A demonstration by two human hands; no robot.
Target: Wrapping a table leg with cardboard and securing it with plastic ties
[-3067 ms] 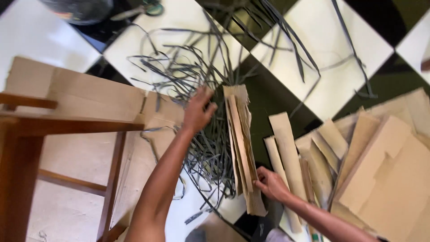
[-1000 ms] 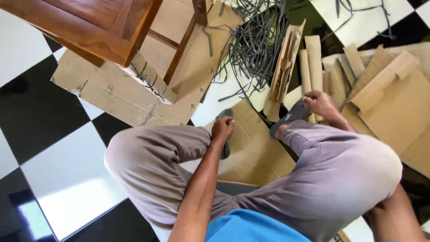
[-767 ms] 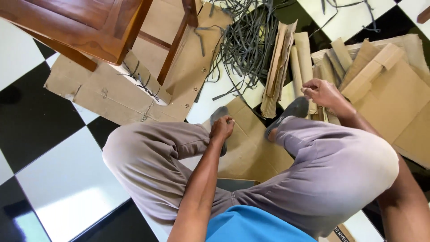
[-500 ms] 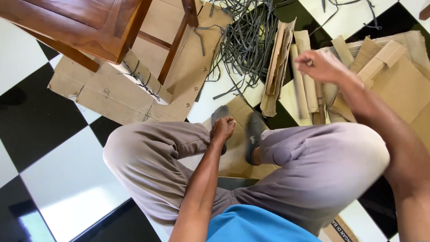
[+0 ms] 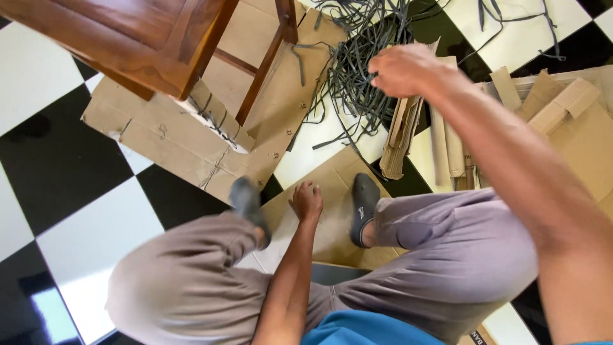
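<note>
Between your two grey-socked feet, your left hand [image 5: 306, 201] rests knuckles-down, fingers curled and holding nothing, on the flat cardboard sheet [image 5: 332, 220] you sit on. Your right hand [image 5: 399, 69] hangs loosely closed and empty above the bundle of folded cardboard strips [image 5: 403, 131], beside the tangle of grey plastic straps [image 5: 357, 64].
</note>
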